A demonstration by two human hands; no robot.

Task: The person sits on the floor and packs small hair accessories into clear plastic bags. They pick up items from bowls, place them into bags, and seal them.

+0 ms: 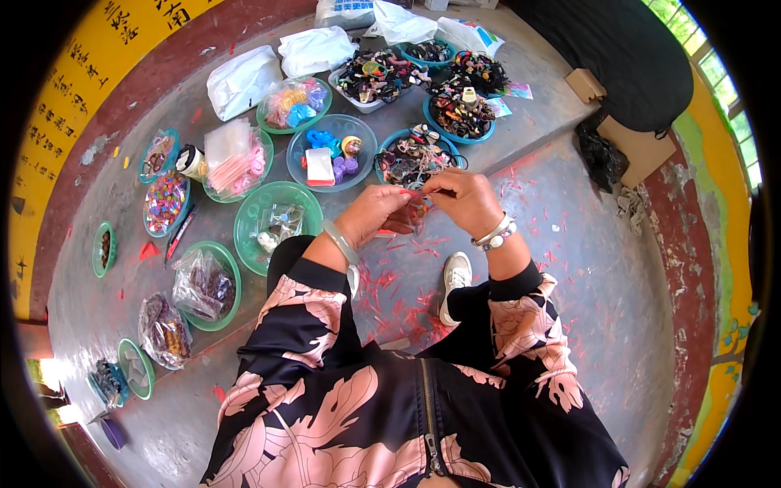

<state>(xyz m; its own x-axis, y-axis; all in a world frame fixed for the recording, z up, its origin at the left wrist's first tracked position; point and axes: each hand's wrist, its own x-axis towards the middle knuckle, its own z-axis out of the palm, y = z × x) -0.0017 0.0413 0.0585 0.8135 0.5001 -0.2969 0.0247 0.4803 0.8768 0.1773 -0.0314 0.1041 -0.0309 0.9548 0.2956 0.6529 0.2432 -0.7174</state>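
In front of me my left hand and my right hand meet, fingertips pinched together. Between them is a small red piece; its kind is too small to make out. Just beyond my fingers stands a blue basin of mixed hair ties. A clear bluish bowl beside it holds blue and purple pieces and a white-and-red packet. Under my left wrist a green basin contains small clear bags. Red scraps lie scattered on the floor between my feet.
More basins of dark hair ties stand on the raised ledge at the back, near white bags. At left are a bowl of colourful beads, a red-and-black pen and bagged brown items. A black plastic bag lies right.
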